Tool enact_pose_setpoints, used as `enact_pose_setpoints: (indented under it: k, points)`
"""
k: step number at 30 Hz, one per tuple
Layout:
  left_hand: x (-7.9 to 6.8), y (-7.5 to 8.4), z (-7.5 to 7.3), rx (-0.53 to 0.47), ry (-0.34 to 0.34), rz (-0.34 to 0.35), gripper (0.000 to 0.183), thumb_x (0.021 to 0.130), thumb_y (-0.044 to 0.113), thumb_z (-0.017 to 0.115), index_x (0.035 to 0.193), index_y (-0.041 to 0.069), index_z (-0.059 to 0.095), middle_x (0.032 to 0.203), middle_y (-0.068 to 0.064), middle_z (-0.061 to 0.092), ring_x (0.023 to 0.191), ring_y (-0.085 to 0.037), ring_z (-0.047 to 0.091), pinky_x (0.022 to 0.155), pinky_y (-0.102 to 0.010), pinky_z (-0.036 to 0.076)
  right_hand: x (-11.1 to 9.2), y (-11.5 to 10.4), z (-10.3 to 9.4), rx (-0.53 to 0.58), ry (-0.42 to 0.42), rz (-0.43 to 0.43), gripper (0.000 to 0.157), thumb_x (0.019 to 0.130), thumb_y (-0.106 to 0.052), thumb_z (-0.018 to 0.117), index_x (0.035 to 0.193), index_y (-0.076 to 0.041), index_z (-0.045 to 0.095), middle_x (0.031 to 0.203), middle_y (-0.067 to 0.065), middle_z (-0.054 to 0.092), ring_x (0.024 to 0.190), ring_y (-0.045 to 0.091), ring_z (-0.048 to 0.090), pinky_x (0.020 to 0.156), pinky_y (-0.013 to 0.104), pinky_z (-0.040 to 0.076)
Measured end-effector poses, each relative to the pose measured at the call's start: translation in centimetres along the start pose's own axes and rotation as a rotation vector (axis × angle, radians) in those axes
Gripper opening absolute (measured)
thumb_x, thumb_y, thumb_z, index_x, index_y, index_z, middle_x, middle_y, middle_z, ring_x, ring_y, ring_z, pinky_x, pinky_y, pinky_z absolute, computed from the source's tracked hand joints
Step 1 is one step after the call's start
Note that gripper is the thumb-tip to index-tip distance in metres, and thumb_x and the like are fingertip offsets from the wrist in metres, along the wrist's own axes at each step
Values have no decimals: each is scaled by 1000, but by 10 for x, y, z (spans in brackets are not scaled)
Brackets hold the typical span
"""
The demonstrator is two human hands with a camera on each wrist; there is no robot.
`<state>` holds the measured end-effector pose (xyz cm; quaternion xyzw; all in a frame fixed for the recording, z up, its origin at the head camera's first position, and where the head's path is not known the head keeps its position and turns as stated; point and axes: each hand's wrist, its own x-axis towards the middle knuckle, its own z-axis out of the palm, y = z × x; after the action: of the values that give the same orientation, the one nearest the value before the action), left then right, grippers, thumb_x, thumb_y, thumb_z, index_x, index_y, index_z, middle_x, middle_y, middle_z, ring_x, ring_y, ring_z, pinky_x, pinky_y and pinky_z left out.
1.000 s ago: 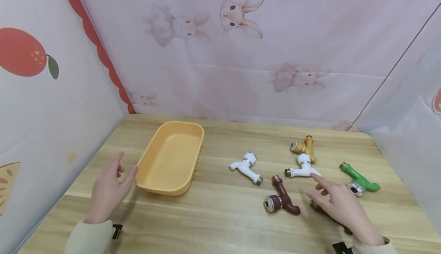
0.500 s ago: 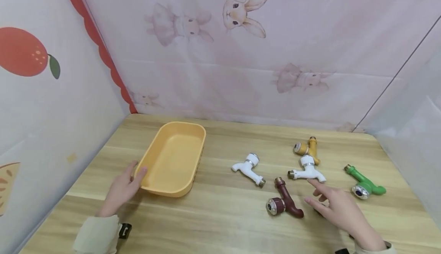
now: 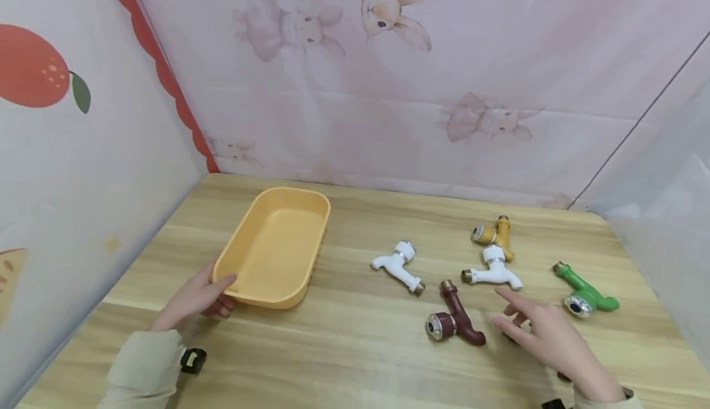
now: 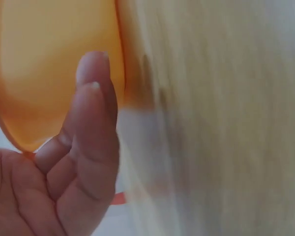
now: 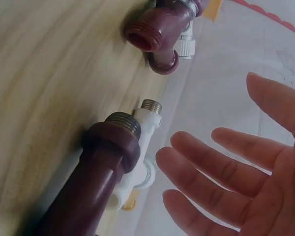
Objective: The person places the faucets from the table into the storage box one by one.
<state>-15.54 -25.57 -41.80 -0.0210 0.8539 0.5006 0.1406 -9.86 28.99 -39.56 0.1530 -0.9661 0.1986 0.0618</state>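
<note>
My left hand (image 3: 191, 301) grips the near left corner of a yellow plastic basket (image 3: 277, 242), thumb over the rim and fingers below. The left wrist view shows those curled fingers (image 4: 91, 137) against the basket's wall (image 4: 44, 64). Over at the right, my right hand (image 3: 549, 338) hovers with loose fingers, holding nothing. Under it lies a maroon faucet (image 5: 93, 182), mostly hidden in the head view. Near its fingertips are a white faucet (image 3: 493, 273) and another maroon faucet (image 3: 457, 316). A green faucet (image 3: 588, 292) lies beyond that hand.
A second white faucet (image 3: 398, 267) lies between the basket and the other faucets. Behind the nearer white one is a yellow faucet (image 3: 499, 236). Printed cloth walls (image 3: 388, 125) enclose the wooden table (image 3: 333, 360) at the back and sides.
My left hand has moved right to the basket and taken hold of its corner. The right hand stays over the maroon faucet, almost unmoved.
</note>
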Motion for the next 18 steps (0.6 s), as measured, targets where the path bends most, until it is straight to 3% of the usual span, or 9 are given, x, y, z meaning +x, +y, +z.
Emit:
enact_pose_setpoints:
  k: [6,12,15,18]
  points:
    - [0,-1,1,-112,-45,-64,55,96,25,41,135,-6,17,74,-15,63,63,-28,64,56,-40,55,3,-7,3,39,-33,-21,49,82,-29,67,122,-3,55,77,-8,64,64,2,56,55,23,48]
    - [-1,-3,4,-225,-80,-110,50,95,21,38,131,-5,16,74,-17,63,64,-29,64,58,-43,55,7,-10,6,96,-122,-94,52,82,-32,66,123,-2,54,71,-16,56,56,-4,46,50,19,42]
    - [-1,-3,5,-246,-79,-125,48,95,22,38,129,-5,17,74,-17,64,65,-29,64,59,-43,55,11,-13,7,101,-162,-127,56,80,-34,67,123,-1,53,67,-17,51,52,-4,42,47,18,38]
    - [0,-2,5,-243,-74,-138,46,95,23,38,126,-5,20,75,-17,64,65,-29,65,59,-43,55,15,-17,7,62,-168,-128,60,75,-36,71,123,-3,55,74,-10,55,55,1,45,48,19,39]
